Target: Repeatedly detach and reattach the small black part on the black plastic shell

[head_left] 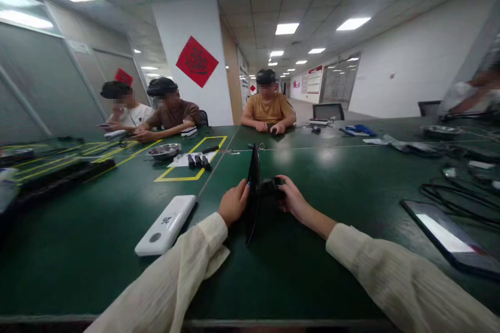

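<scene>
My left hand (233, 202) is closed on a thin, flat black panel (253, 200), held upright and seen almost edge-on above the green table. Only the thumb side of that hand shows well; the other fingers are partly hidden. A short black part (269, 187) sticks out from the panel's right face. My right hand (292, 199) grips the outer end of this part with bent fingers. Whether the part is joined to the panel or merely pressed to it, I cannot tell. Left of my left hand lies a white power bank (167, 225) marked 26.
A phone (449, 237) with a lit screen lies at right beside black cables (461, 195). Farther left are a metal bowl (164, 151) and several small black pieces (199, 162) on paper. People wearing headsets sit around the green table (312, 281), one directly opposite (269, 109).
</scene>
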A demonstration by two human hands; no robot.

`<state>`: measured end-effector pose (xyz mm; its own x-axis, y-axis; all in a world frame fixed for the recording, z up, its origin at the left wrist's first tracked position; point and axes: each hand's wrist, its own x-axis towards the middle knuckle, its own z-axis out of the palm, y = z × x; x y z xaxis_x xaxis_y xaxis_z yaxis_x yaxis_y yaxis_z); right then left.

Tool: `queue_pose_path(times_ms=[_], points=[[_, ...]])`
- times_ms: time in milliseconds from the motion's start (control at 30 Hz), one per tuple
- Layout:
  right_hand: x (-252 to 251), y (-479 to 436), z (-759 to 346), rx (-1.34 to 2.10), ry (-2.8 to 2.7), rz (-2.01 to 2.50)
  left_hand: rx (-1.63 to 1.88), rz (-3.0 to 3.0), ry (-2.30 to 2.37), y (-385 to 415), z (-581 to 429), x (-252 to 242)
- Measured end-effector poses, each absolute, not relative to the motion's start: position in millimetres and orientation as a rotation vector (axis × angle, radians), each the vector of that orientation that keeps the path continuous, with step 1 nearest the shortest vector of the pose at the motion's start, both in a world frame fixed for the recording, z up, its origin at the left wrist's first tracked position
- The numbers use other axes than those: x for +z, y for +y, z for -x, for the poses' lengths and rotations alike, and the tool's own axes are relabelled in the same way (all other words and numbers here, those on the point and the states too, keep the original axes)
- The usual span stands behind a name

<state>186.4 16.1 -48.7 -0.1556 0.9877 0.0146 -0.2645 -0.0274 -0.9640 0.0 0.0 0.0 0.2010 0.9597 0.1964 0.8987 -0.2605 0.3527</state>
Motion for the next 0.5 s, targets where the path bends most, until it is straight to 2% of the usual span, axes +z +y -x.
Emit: queue_pose_path(times_ms=[500], points=[[-38.7,4.5,-185.0,1.290,-1.222,1.071,0.577,-2.437,1.774,5.8,4.2,-8.0]])
